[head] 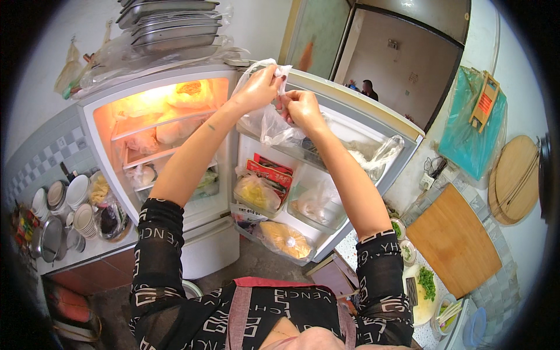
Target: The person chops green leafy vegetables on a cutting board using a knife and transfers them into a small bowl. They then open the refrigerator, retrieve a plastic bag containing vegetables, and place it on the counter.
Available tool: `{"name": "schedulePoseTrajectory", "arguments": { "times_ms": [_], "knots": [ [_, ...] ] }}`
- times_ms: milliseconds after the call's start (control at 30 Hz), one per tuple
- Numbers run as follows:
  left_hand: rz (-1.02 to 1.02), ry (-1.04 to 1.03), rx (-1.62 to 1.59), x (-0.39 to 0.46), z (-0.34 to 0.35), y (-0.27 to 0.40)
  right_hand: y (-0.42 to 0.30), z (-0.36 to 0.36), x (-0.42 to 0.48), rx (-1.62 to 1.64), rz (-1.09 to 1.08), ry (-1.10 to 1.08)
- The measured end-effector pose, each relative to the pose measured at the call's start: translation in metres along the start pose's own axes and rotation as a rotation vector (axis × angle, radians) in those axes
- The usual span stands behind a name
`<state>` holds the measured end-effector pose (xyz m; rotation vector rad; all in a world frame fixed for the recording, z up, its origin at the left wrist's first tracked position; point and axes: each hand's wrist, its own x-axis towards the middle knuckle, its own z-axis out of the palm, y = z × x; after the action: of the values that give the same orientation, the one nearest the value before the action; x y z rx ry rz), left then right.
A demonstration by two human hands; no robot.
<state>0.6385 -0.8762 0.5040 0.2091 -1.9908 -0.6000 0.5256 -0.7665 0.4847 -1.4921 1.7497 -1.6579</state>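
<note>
Both my hands are raised at the top of an open refrigerator door [363, 109]. My left hand [262, 85] grips the gathered neck of a thin white plastic bag [273, 127]. Close below and to its right, my right hand [302, 109] pinches the same bag near its twisted top. The bag hangs over the upper door shelf; what is inside it cannot be made out. Lower door shelves hold a bag of yellow food [258, 192], red packets [278, 175] and a bag of orange-yellow food [286, 238]. Bagged food [188, 94] fills the lit compartment behind my left forearm.
Stacked metal trays [175, 26] stand on the refrigerator. Bowls and plates [78, 192] crowd the left counter. At right are a wooden board [455, 240], a round board [514, 179] and chopped greens [426, 284] beside a cleaver [411, 291]. A person [369, 89] is visible beyond the doorway.
</note>
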Motion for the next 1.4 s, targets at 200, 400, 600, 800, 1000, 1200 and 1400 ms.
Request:
{"name": "schedulePoseTrajectory", "arguments": {
  "times_ms": [200,400,600,800,1000,1200,1400],
  "knots": [
    [0.327,0.015,0.25,-0.014,-0.004,0.04,0.01,0.0,0.005,-0.59,-0.404,0.033],
    [0.078,-0.12,-0.211,-0.006,-0.006,0.029,-0.004,0.007,0.001,-0.612,-0.154,-0.006],
    [0.092,-0.003,0.016,-0.009,-0.011,-0.011,0.012,-0.001,0.007,-0.418,-0.392,-0.113],
    [0.312,-0.119,0.294,-0.01,-0.021,-0.012,0.007,-0.008,0.004,-0.363,-0.202,-0.132],
    [0.204,0.028,0.002,-0.014,-0.042,0.008,0.006,-0.019,0.003,0.175,0.188,-0.231],
    [0.157,0.089,-0.051,-0.017,-0.035,-0.002,0.007,-0.035,0.009,0.464,0.233,-0.448],
    [0.208,0.146,0.032,-0.018,-0.013,-0.012,0.0,-0.034,0.001,0.334,0.183,-0.347]
  ]
}}
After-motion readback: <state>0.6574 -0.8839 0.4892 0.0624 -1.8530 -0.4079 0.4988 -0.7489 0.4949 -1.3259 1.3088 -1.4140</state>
